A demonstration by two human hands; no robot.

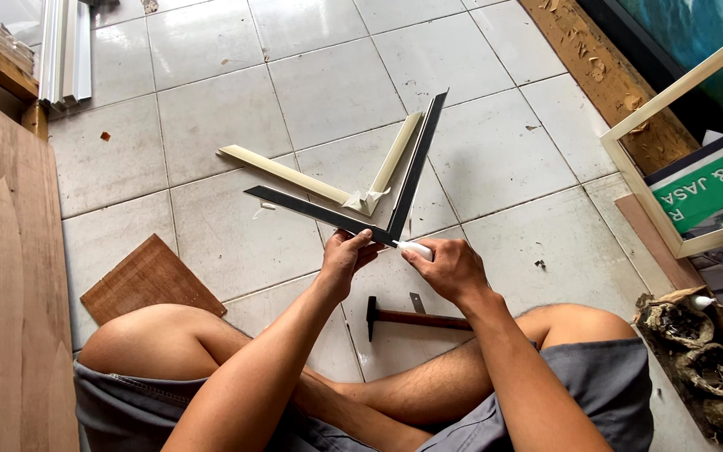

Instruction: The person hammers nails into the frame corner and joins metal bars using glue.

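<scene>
I sit cross-legged on a tiled floor. My left hand point(346, 255) grips the corner of a black V-shaped frame piece point(412, 172), two mitred mouldings joined at an angle and held up off the floor. My right hand point(449, 266) holds a small white tube point(414, 248) with its tip against that corner joint. Behind the black piece lies a cream V-shaped frame corner point(294, 174) with a bit of crumpled tape at its joint.
A hammer point(403, 316) lies on the tiles between my legs. A brown board offcut point(148, 280) rests at left, beside a large plywood sheet point(2, 276). A cream frame point(671, 100) and a green sign point(713, 180) stand at right, near a rough basket point(705, 360).
</scene>
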